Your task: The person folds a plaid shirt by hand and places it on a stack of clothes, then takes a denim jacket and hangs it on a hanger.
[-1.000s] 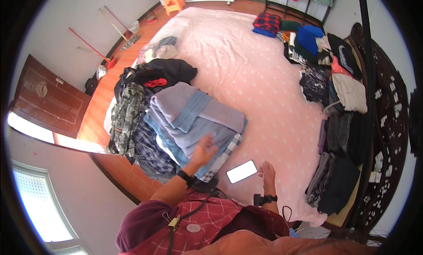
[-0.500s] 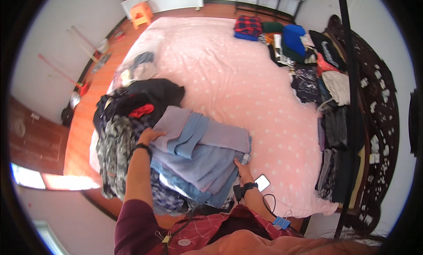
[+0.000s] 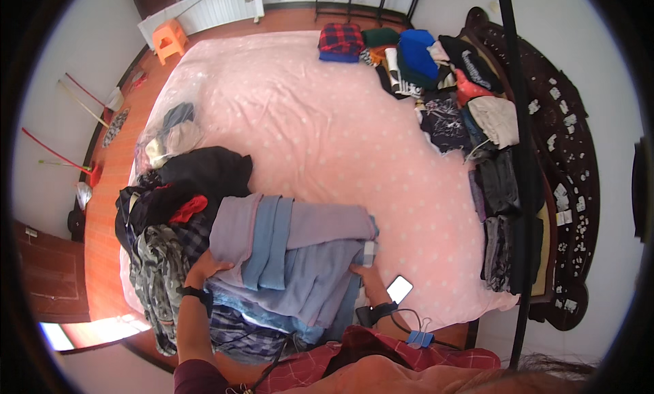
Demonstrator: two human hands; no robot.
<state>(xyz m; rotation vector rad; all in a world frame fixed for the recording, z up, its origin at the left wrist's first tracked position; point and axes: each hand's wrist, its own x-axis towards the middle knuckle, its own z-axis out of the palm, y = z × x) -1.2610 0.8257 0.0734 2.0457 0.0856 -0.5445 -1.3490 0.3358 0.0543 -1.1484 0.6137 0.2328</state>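
Note:
A lilac garment with light-blue bands lies partly folded on a pile in front of me, its upper part turned over in a flat fold. My left hand grips its left edge near the lower corner of the fold, the thumb on top. At the right edge, below a checked patch, my right hand is closed on the cloth; its fingertips are partly hidden. Under the garment, light-blue cloth and blue-checked cloth stick out toward me.
Left of the garment, a heap holds camouflage clothing, a red piece and dark cloth. A phone lies by my right wrist on the pink dotted bedspread. Folded clothes line the right side; a black pole stands there.
The view has shifted, so the bed sits further left and lower. My left hand has slid toward me along the garment's left side. The right hand stays at the right edge.

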